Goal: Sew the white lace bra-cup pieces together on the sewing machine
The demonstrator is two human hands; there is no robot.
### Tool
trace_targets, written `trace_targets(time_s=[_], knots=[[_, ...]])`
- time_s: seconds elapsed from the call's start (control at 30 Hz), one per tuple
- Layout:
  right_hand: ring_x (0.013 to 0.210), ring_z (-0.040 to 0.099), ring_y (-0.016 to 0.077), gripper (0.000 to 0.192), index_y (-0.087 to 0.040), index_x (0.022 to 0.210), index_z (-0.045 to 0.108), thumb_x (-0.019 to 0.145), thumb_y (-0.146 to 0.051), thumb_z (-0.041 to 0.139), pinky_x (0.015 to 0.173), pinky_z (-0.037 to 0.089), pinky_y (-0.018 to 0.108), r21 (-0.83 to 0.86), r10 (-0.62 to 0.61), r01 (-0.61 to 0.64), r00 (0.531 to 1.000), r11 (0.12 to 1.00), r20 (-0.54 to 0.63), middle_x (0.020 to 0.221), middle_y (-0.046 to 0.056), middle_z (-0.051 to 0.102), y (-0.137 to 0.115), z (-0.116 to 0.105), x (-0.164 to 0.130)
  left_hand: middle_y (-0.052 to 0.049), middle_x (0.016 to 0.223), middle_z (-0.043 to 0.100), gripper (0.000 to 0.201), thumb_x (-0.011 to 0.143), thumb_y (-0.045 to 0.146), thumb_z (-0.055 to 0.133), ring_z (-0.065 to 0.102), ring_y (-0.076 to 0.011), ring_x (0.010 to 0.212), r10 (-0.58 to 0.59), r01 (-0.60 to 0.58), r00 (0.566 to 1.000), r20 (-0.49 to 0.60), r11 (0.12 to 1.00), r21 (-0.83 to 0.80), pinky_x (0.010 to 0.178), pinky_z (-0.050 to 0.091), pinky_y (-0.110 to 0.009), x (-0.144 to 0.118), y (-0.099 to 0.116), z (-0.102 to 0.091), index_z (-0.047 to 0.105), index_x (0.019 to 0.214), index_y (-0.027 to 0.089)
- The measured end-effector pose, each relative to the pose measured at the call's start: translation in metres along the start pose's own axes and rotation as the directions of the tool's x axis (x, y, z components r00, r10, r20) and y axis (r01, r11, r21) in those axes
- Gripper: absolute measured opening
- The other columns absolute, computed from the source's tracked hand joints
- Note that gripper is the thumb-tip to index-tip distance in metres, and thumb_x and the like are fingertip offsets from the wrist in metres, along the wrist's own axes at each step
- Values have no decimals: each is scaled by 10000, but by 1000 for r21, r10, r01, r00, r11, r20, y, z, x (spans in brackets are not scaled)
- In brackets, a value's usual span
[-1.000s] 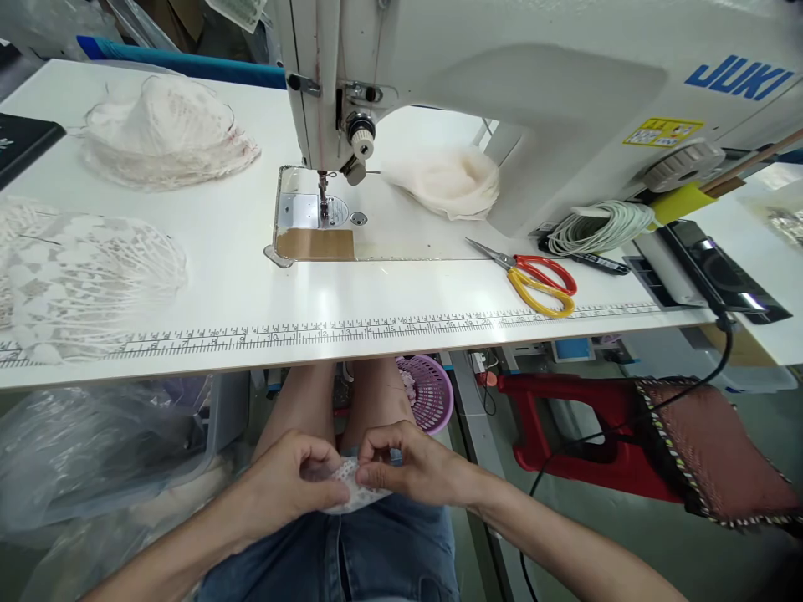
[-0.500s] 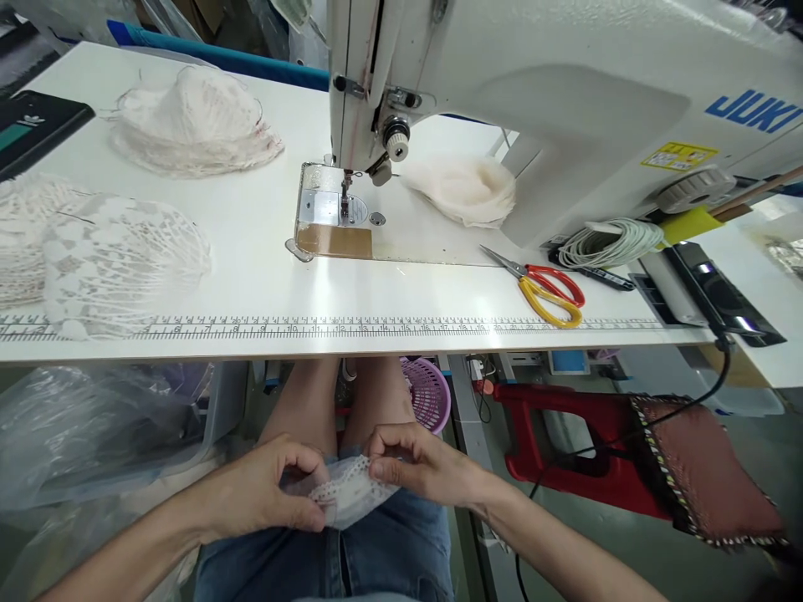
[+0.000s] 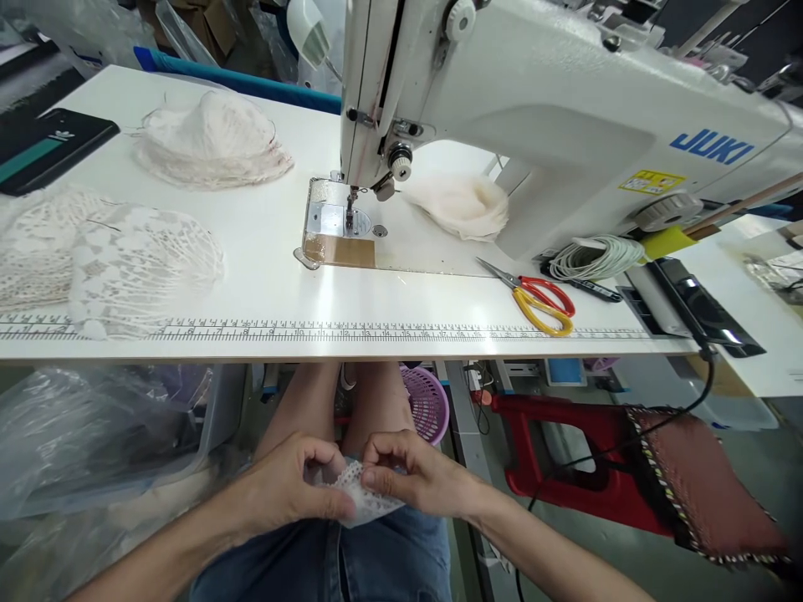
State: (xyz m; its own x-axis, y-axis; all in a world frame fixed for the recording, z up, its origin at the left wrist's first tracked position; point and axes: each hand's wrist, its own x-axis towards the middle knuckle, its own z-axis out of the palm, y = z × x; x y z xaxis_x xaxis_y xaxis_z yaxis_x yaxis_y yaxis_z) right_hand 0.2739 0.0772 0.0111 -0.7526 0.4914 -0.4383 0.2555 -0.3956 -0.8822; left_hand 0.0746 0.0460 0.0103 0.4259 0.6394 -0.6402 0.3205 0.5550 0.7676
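In the head view, we look down at our lap, where our left hand (image 3: 285,493) and right hand (image 3: 414,477) meet at 6 o'clock in the frame. Both have their fingers curled in tight, thumbs pinching a small white lace piece (image 3: 362,497), perforated and soft, which rests over our denim shorts (image 3: 382,560), below the table edge.

Above it, the white table (image 3: 269,276) spans the frame, a printed ruler strip (image 3: 326,332) running along its near edge. The white sewing machine (image 3: 565,125) rises at 12 to 2 o'clock, its needle over a metal plate (image 3: 335,224). At 10 o'clock lie flat, openwork lace stacks (image 3: 119,259); beyond them sits a domed pile of pale mesh cups (image 3: 213,138). Another cream pile (image 3: 461,205) sits under the machine's arm. Red and yellow scissors (image 3: 539,294) lie at 3 o'clock beside a coiled white cord (image 3: 595,255). Crumpled clear plastic bags (image 3: 94,435) fill 8 o'clock; a purple basket (image 3: 427,401) stands beneath the table, a red stool (image 3: 565,443) at 4 o'clock.
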Motion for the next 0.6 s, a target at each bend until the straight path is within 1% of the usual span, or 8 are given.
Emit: trace_targets(time_s=[0.07,0.23,0.3,0.37,0.47,0.53,0.6], knots=[[555,365,69,396,-134,710,509,803,-514,574,501,286,185,-50,-32,31,999,998,-23,601,-42,441,-1,0,0,65,566,396,310,596,431,725,353,-110,595,18,-18,999,-31,1000,-5,543,246,-211,1,2,2,605,602,146],[565,379,76,338,-138,736,517,834,-459,549,511,303,187,-144,-91,80,994,986,-68,610,-37,448,-2,0,1,27,625,502,276,657,420,664,429,-140,648,31,-24,995,-94,997,76,580,293,-223,0,8,-1,647,661,144],[566,385,78,317,-138,731,514,844,-434,538,510,309,185,-182,-108,94,992,979,-68,612,-34,454,-6,-2,2,23,622,499,275,668,421,650,430,-140,638,45,-34,993,-111,994,101,569,297,-223,-1,12,-4,642,652,147],[564,390,78,300,-135,727,513,854,-407,524,504,309,184,-222,-128,114,991,968,-49,613,-30,458,-14,-3,3,31,593,463,268,683,402,635,404,-126,598,65,-54,992,-106,994,97,540,279,-222,-6,20,-8,615,613,144],[548,382,71,251,-135,739,513,866,-351,503,478,290,175,-308,-181,174,983,935,6,611,-32,453,-39,-6,5,50,557,389,259,699,344,624,348,-100,545,104,-91,991,-87,986,140,507,237,-227,-18,43,-21,571,544,142],[531,378,64,211,-140,743,510,866,-311,493,464,277,169,-382,-241,233,970,894,29,596,-39,449,-65,-10,10,52,557,392,239,691,336,634,347,-97,540,116,-91,986,-118,975,201,499,231,-227,-26,67,-37,578,559,145],[512,369,60,190,-146,721,502,859,-276,490,458,271,166,-472,-308,276,951,837,10,566,-50,432,-94,-17,20,59,533,388,220,671,337,646,344,-97,528,132,-89,978,-162,965,248,487,226,-225,-29,96,-58,572,581,151]])
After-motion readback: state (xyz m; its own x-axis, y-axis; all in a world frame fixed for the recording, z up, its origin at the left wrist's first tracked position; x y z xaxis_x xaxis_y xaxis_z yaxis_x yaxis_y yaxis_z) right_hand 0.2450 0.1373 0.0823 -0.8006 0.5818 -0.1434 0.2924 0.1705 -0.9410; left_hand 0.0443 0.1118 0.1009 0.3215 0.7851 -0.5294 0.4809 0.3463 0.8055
